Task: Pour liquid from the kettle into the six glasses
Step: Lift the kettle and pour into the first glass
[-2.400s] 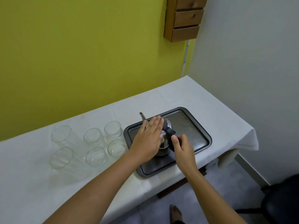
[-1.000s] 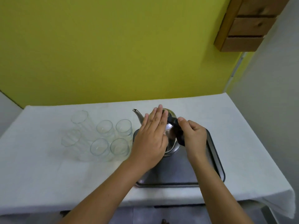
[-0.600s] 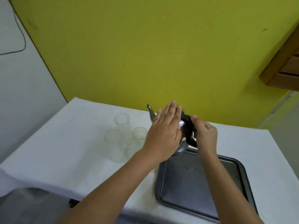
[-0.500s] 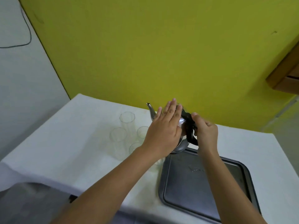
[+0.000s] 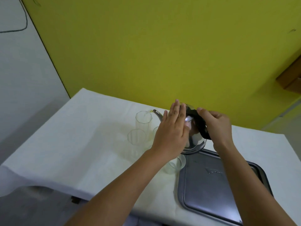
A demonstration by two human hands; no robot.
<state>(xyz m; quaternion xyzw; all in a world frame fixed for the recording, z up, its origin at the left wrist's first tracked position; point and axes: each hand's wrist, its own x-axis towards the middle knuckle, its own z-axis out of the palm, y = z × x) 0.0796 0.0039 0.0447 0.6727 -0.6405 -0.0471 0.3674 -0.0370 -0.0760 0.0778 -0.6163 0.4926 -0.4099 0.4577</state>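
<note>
A steel kettle [image 5: 196,141] with a black handle hangs tilted to the left above the white table. My right hand [image 5: 215,124] grips the handle. My left hand [image 5: 172,132] lies flat on the kettle's lid and side, fingers straight. The spout [image 5: 157,113] points at the far tall glass [image 5: 143,121], and a thin pale stream runs from its tip into that glass. A second tall glass [image 5: 136,137] stands in front of it. A short glass [image 5: 176,163] shows below my left wrist. My left hand and arm hide the other glasses.
A dark metal tray [image 5: 228,198] lies at the right front of the table [image 5: 73,144], with a small wet mark on it. The yellow wall stands right behind the table. A wooden shelf corner [image 5: 291,79] juts out at the right.
The kettle has left the tray, moved left over the glasses and tipped further. Liquid now runs from the spout into the far tall glass. My view has swung left.
</note>
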